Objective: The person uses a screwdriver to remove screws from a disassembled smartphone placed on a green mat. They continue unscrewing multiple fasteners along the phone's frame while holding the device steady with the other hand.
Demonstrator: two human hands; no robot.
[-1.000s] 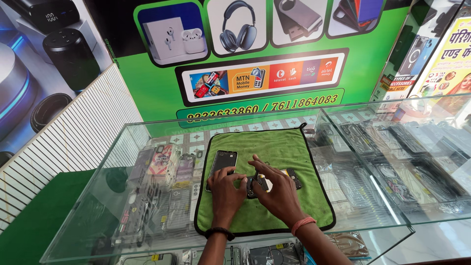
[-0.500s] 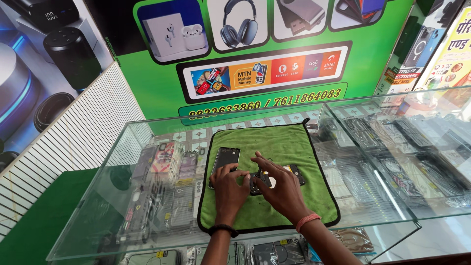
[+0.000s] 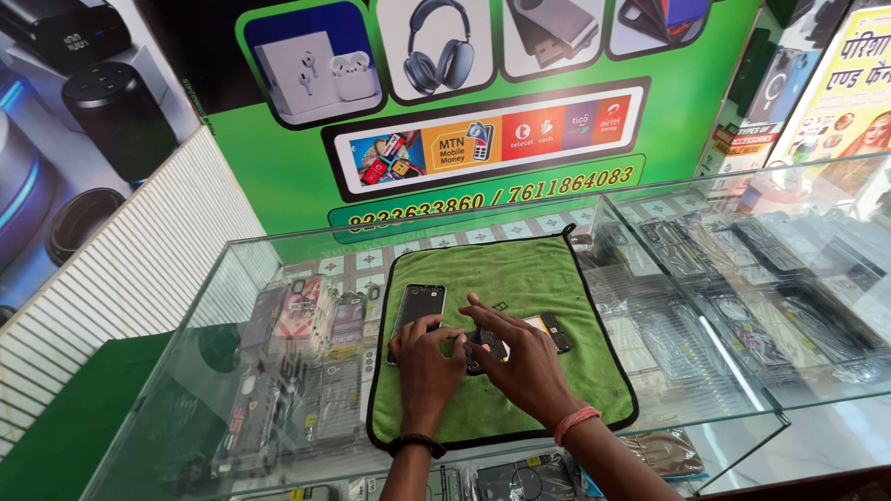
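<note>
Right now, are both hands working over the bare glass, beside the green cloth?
No, the left hand and right hand are both over the green cloth, which lies on the glass counter.

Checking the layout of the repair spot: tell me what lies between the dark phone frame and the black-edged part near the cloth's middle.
In the head view, both hands fill that stretch: left hand beside the dark phone frame, right hand reaching toward the black-edged part, on the green cloth.

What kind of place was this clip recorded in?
Probably a mobile phone accessory and repair shop: a glass display counter stocked with phone cases, a green wall poster picturing headphones and earbuds, and a black phone on a green cloth.
</note>
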